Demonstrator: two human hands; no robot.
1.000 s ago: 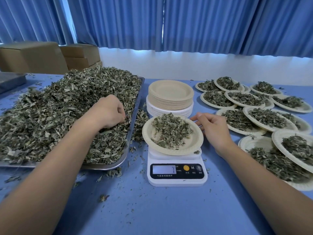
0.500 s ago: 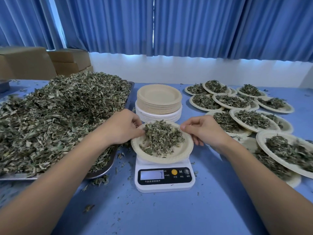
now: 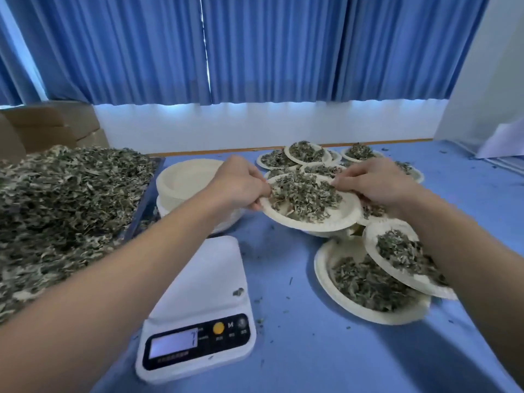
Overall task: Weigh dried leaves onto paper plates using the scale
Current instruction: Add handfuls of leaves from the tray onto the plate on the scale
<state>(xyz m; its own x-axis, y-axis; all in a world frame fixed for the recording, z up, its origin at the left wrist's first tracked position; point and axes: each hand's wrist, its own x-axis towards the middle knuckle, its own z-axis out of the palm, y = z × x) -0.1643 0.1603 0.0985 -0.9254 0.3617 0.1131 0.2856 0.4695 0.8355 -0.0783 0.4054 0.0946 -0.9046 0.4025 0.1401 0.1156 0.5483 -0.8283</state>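
A paper plate [image 3: 337, 219] heaped with dried leaves [image 3: 303, 195] hangs in the air above the table, right of the scale. My left hand [image 3: 241, 184] grips its left rim and my right hand [image 3: 374, 182] grips its right rim. The white digital scale [image 3: 201, 307] stands bare in front, with one leaf crumb on its platform and its display lit. A metal tray [image 3: 147, 198] piled with loose dried leaves [image 3: 62, 205] fills the left side. A stack of empty paper plates [image 3: 184, 180] sits behind the scale.
Several filled paper plates [image 3: 365, 282] overlap at the right and further back [image 3: 306, 153]. Leaf crumbs dot the blue tablecloth [image 3: 297, 350]. Cardboard boxes [image 3: 51, 129] stand at the far left before a blue curtain.
Both hands took the filled plate by its rim, lifted it off the scale and carried it to the right, over the filled plates. The scale platform is now bare.
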